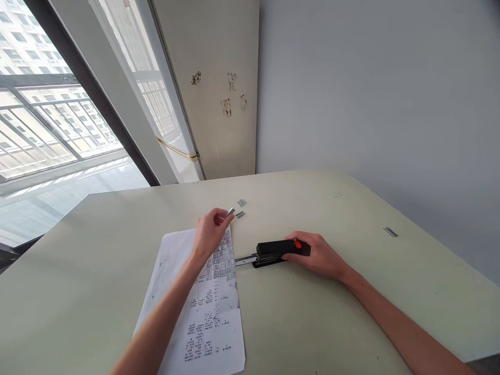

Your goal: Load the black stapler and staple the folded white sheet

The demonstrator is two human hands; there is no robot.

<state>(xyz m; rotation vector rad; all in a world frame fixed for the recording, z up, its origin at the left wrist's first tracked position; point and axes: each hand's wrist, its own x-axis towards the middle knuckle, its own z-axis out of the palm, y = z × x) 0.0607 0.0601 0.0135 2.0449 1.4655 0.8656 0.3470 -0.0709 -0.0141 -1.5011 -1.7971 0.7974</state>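
At the far end of the printed paper, the left hand pinches a staple strip; right of the paper, the right hand grips the black stapler, its metal track jutting leftward. Loose staple pieces lie beyond on the counter.

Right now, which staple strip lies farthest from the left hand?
The lone staple strip near the right edge of the table; the other strips are beside the left hand or held in its fingers.
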